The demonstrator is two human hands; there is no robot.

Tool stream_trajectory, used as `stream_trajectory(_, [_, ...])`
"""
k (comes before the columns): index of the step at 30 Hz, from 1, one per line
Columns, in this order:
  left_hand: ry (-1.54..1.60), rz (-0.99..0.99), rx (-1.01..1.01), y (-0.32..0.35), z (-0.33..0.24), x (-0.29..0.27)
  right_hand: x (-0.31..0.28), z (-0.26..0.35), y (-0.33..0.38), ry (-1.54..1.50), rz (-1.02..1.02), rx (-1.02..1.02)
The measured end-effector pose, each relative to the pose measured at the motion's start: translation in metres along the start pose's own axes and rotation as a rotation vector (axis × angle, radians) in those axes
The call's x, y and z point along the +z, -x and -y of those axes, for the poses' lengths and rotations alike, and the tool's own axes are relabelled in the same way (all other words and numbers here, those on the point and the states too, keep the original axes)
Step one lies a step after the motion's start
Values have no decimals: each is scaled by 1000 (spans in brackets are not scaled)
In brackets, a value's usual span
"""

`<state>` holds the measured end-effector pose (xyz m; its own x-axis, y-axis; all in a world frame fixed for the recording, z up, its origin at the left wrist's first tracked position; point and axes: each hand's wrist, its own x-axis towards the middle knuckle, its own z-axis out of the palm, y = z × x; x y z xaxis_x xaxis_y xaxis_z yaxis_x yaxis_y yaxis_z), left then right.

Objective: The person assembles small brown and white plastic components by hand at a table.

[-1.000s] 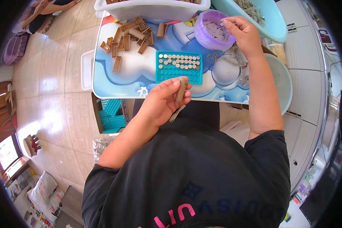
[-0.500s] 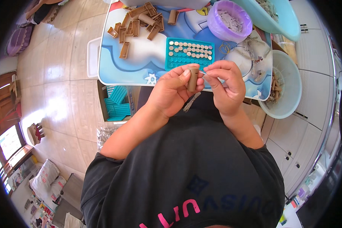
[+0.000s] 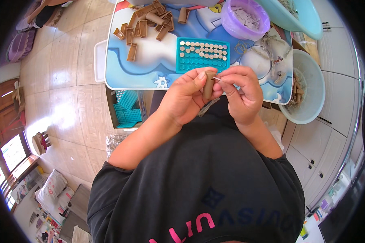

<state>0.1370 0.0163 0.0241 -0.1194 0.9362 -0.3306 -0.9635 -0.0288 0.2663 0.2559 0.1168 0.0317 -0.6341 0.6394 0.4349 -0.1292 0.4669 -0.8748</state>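
My left hand (image 3: pixel 183 96) is closed around a small brown tube (image 3: pixel 209 86), held upright with a dark slit near its top. Facing it, my right hand (image 3: pixel 245 96) pinches a thin whitish strip (image 3: pixel 217 79) whose tip reaches the tube by the slit. Whether the tip is inside the slit is too small to tell. Just beyond my hands, a teal tray (image 3: pixel 198 68) lies on the table, its upper rows bearing many small round pale discs. A greyish twisted strand (image 3: pixel 207 107) hangs below my left hand.
Brown half-shells and tubes (image 3: pixel 142 29) are heaped at the table's far left. A purple-lined bowl (image 3: pixel 227 28) of pale scraps stands far right. Wire rings (image 3: pixel 242 47) and tangled strands lie nearby. A pale basin (image 3: pixel 317 87) stands right; a box of teal trays (image 3: pixel 127 114) sits below left.
The tube has tilted slightly, and its slit shows more. My right fingers have shifted a little, and the whitish strip is easier to see against the tube. The view has shifted slightly.
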Motion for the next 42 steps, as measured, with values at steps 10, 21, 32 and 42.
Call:
stream_trajectory(10, [-8, -24, -19, 0, 1, 5, -5, -4, 0, 40, 8, -74])
stream_trajectory(21, [-121, -96, -11, 0, 3, 8, -7, -7, -5, 150, 27, -179])
stream_trajectory(32, [-157, -139, -14, -3, 4, 12, -3, -13, -9, 324, 39, -321])
stream_trajectory(42, [-136, -211, -54, -8, 3, 15, -3, -17, -8, 321, 49, -276])
